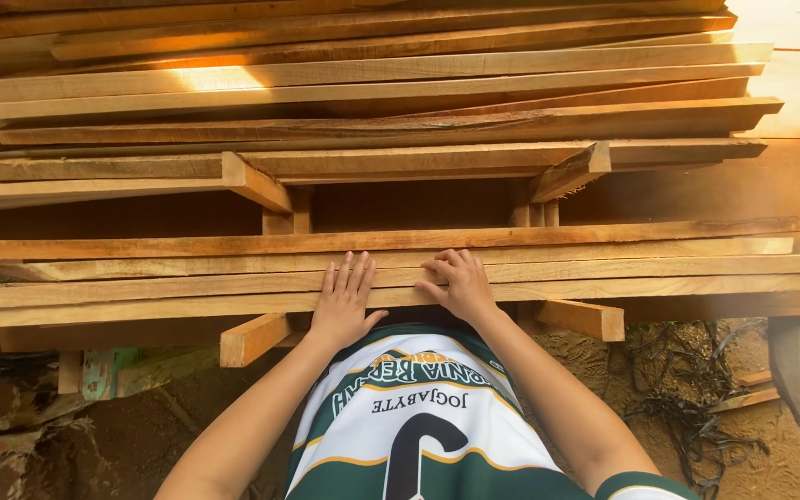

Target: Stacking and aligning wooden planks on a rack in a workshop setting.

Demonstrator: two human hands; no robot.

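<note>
Nearest: white-and-green jersey [423, 426], worn by the person, with dirt ground [141, 435] below and a tangle of dark netting [687, 389] at right. Left hand [344, 304]: flat, fingers spread, palm down on the near planks [141, 292], grip apart. Right hand [460, 285]: just beside it, fingers curled over a plank's top face, not clamped around it. Short cross-blocks [252, 338] jut beneath. Farther: upper stack of long boards [372, 93], partly sunlit, resting on spacers [256, 182].

Single head-worn view, looking steeply down and forward, close over the plank stack [400, 268], chest at bottom edge.
</note>
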